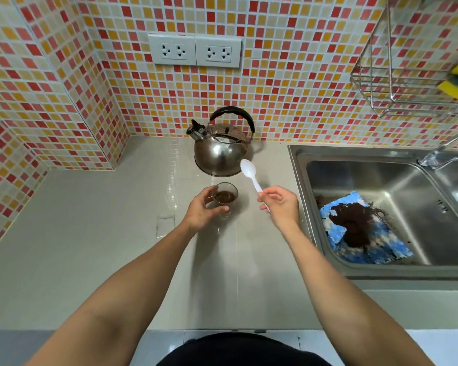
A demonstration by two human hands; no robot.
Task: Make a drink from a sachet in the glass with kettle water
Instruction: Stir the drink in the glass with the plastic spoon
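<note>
With brown liquid already in the small clear glass (225,198) on the tabletop (95,249), gripped by the left hand (205,210), the right hand (279,204) pinches a white plastic spoon (251,174) aloft, so stirring likely remains.

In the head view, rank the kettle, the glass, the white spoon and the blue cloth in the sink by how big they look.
1. blue cloth, nearer the camera
2. kettle
3. glass and white spoon: too alike to rank; the left hand hides part of the glass, the right hand the spoon's handle.
</note>
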